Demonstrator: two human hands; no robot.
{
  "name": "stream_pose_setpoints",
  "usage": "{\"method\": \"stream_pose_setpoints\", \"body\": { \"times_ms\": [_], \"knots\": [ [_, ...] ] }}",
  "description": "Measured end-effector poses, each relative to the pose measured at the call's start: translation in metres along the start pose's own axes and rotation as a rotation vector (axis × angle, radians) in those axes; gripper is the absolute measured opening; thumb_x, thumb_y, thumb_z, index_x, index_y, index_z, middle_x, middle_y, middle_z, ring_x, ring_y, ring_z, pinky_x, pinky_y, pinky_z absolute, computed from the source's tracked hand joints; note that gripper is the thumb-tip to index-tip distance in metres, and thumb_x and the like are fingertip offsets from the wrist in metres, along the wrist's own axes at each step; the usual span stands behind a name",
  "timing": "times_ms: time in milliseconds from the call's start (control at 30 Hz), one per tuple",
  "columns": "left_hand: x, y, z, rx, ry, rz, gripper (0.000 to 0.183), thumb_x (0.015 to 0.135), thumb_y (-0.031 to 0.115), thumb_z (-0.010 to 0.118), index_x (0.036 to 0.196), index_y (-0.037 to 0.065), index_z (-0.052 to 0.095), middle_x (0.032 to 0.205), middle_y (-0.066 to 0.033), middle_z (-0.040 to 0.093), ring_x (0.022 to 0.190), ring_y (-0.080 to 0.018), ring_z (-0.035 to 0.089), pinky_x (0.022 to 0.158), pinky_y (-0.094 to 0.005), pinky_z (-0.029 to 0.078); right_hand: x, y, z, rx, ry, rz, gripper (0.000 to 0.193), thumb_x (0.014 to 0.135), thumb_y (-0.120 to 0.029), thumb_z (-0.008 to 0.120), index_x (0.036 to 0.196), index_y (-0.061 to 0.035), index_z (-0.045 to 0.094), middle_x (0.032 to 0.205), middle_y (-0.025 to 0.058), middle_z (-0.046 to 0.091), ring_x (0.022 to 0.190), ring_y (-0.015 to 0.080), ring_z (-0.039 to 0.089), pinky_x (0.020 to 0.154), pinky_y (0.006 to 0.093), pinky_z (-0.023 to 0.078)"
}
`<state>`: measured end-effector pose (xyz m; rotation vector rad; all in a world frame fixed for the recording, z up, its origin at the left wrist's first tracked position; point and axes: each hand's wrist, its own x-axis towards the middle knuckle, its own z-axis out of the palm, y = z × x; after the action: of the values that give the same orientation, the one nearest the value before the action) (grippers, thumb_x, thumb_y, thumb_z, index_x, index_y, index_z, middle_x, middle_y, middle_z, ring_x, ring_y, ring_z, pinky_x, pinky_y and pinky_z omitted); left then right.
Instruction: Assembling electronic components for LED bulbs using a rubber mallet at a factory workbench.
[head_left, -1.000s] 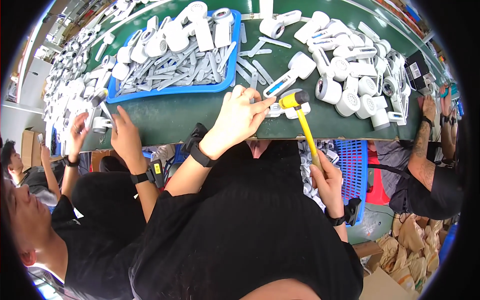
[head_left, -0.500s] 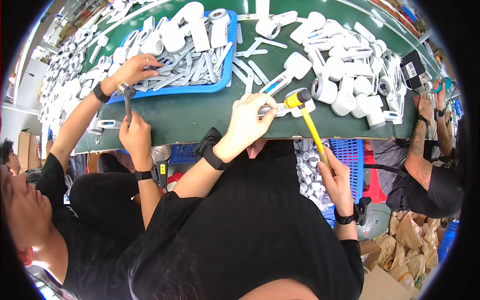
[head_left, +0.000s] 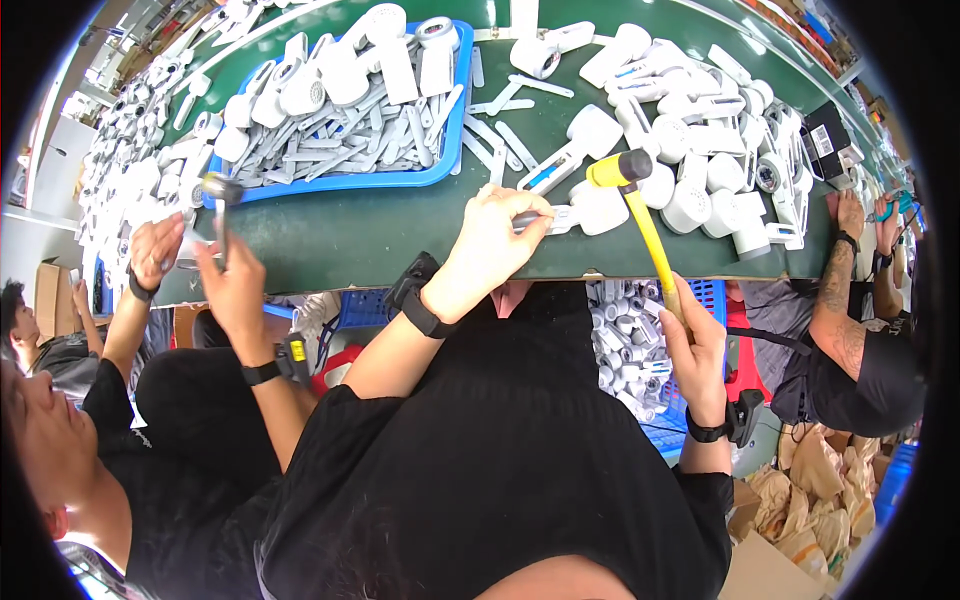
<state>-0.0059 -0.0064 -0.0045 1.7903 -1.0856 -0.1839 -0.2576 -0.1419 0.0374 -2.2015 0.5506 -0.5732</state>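
1. White round-headed device [head_left: 603, 210] lies on the green bench [head_left: 330, 235], close to its near edge and in front of the person. The blue tray [head_left: 400, 179] of grey strips is farther off to its left; a heap of similar white devices [head_left: 690, 205] spreads to its right.

2. Yellow-handled hammer [head_left: 650, 232] slants from the right hand [head_left: 697, 345] away from the person and a little leftward. Its head appears just beyond the device's round end, yellow face to the left and black face to the right. How high it hangs over the bench I cannot tell. The right grip is wrapped around the lower handle.

3. Second white device [head_left: 590, 132] lies just beyond the first, set on a diagonal, its round head pointing away and to the right.

4. The first device's long axis runs nearly left to right: round head to the right, slim handle to the left, toward the left hand [head_left: 490, 240]. That hand is the nearer one, touching the handle end; the right hand is well apart from it, nearer the person.

5. The left grip pinches, thumb against fingers, at that handle end, where a narrow grey piece [head_left: 522, 219] shows. Whether it sits fully in the handle is hidden.
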Motion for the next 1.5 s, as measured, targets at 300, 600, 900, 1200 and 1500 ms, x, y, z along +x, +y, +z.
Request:
{"method": "stream_pose_setpoints", "body": {
  "times_ms": [300,600,900,1200,1500],
  "knots": [
    [-0.001,-0.002,0.000,0.002,-0.008,-0.024,0.010,0.079,0.009,0.071,0.088,0.006,0.071,0.088,-0.0088,0.069,0.091,-0.0270,0.057,0.080,-0.0366,0.048,0.007,-0.006,0.000,-0.076,-0.058,-0.028,0.039,0.090,-0.001,0.061,0.128,0.0029,0.055,0.091,0.0210,0.065,0.076,0.0314,0.062,0.070,0.0351,0.049],
    [-0.016,-0.007,-0.023,0.383,0.019,0.111,0.032,0.072,0.020,0.079,0.096,0.004,0.066,0.088,-0.0100,0.066,0.090,-0.0292,0.059,0.078,-0.0383,0.047,0.002,-0.015,0.015,-0.008,-0.029,-0.059,0.041,0.090,-0.002,0.062,0.130,0.0017,0.056,0.085,0.0111,0.064,0.071,0.0155,0.055,0.066,0.0272,0.045],
    [-0.009,-0.015,-0.026,0.228,-0.003,0.127,0.025,0.071,0.014,0.080,0.088,0.001,0.068,0.083,-0.0121,0.065,0.085,-0.0310,0.059,0.076,-0.0397,0.048,-0.005,-0.023,0.024,-0.095,0.068,-0.259,0.043,0.089,0.001,0.062,0.131,0.0011,0.054,0.085,0.0193,0.062,0.073,0.0312,0.061,0.066,0.0361,0.048],
    [-0.007,-0.017,-0.025,0.146,-0.024,0.099,0.025,0.071,0.014,0.080,0.087,0.000,0.067,0.082,-0.0132,0.064,0.084,-0.0309,0.058,0.075,-0.0389,0.047,-0.005,-0.021,0.026,-0.139,-0.089,-0.144,0.042,0.088,0.001,0.062,0.130,0.0040,0.054,0.090,0.0209,0.063,0.078,0.0331,0.063,0.071,0.0360,0.049],
    [-0.015,-0.019,-0.023,0.164,-0.003,0.066,0.026,0.069,0.016,0.082,0.088,0.003,0.069,0.085,-0.0116,0.067,0.085,-0.0291,0.059,0.076,-0.0379,0.048,-0.002,-0.025,0.031,-0.159,-0.234,-0.057,0.041,0.090,0.000,0.061,0.130,0.0026,0.054,0.086,0.0213,0.062,0.072,0.0350,0.059,0.066,0.0379,0.047]
  ]
}}
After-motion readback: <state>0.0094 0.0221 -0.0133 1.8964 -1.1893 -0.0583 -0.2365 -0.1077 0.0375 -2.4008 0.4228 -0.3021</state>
